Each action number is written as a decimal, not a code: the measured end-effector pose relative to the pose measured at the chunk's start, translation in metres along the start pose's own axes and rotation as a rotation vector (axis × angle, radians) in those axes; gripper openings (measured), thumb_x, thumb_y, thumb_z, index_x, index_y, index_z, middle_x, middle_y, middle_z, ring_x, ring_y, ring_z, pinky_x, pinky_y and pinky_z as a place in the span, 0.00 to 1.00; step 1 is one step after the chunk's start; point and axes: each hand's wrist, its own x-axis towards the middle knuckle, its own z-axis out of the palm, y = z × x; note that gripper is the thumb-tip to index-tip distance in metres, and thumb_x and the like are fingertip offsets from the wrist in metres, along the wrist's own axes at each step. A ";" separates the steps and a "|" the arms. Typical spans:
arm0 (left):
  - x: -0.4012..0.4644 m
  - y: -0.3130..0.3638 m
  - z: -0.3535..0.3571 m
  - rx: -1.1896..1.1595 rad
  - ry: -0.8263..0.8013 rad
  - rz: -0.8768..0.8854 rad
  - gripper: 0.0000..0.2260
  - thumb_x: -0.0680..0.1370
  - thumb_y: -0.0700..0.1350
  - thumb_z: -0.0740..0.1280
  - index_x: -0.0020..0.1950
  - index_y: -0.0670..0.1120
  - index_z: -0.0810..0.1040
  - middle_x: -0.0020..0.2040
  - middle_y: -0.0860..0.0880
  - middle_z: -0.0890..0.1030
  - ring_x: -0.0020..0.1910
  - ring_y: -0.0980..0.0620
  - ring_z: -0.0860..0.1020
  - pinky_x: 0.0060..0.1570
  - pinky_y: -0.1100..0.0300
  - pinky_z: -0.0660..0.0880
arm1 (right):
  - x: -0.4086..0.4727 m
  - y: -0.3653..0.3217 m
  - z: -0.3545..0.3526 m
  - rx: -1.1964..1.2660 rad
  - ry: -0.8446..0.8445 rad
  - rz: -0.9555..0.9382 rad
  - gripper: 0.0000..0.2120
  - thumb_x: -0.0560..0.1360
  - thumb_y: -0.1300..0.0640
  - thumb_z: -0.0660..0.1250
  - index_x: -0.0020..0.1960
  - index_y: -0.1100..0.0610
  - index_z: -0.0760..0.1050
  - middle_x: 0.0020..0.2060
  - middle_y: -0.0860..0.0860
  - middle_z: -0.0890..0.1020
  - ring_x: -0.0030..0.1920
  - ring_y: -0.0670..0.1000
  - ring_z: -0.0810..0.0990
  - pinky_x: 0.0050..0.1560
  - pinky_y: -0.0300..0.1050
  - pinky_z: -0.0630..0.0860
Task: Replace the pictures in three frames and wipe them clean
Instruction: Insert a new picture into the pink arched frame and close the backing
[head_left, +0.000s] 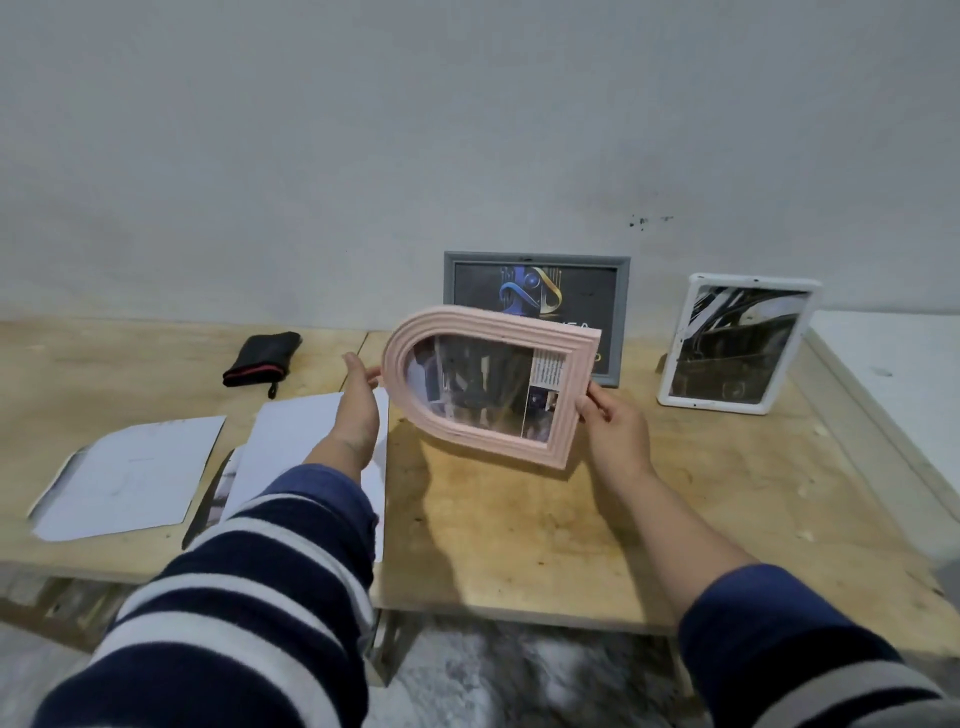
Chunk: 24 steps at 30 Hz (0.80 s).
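- The pink arched frame (491, 387) is in the air above the middle of the bench (519, 519), lying on its side: the long axis runs from about 10 o'clock, where the arch is, to about 4 o'clock, where the flat base is.
- Your left hand (358, 402) meets the arch end with nearly straight fingers; it seems to support the rim, not to clamp it.
- Your right hand (615, 423) pinches the base corner between thumb and fingers, so this hand carries the hold.
- The glass faces you. To reach the back, I judge that you must turn the frame about this long axis.
- At 12 o'clock the grey frame (621, 291) leans on the wall, partly covered by the pink one; at 2 o'clock stands the white frame (675, 343).
- At 9 o'clock lie the paper sheets (130, 478); at 10 o'clock lies a black pouch (262, 358).
- Hidden: the frame's back and its clips. The picture inside is blurred by reflection.
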 end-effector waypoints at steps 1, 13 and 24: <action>-0.001 0.004 0.002 -0.008 -0.007 0.031 0.27 0.82 0.62 0.40 0.63 0.50 0.71 0.71 0.49 0.69 0.72 0.47 0.63 0.72 0.45 0.56 | 0.000 0.000 0.001 0.101 -0.018 0.076 0.18 0.81 0.59 0.60 0.70 0.57 0.71 0.62 0.54 0.80 0.59 0.53 0.79 0.64 0.54 0.74; -0.013 -0.016 -0.036 -0.435 0.213 -0.080 0.15 0.82 0.52 0.52 0.51 0.47 0.75 0.44 0.46 0.78 0.42 0.48 0.77 0.40 0.56 0.77 | -0.019 -0.013 0.100 0.549 -0.177 0.537 0.16 0.82 0.60 0.59 0.69 0.61 0.70 0.58 0.60 0.80 0.58 0.61 0.80 0.60 0.60 0.76; 0.035 -0.021 -0.144 -0.359 0.391 -0.041 0.14 0.83 0.48 0.51 0.65 0.48 0.69 0.50 0.44 0.77 0.50 0.42 0.77 0.58 0.46 0.75 | -0.048 -0.058 0.284 0.815 -0.311 0.685 0.18 0.83 0.62 0.56 0.71 0.62 0.67 0.56 0.61 0.78 0.56 0.59 0.78 0.56 0.56 0.75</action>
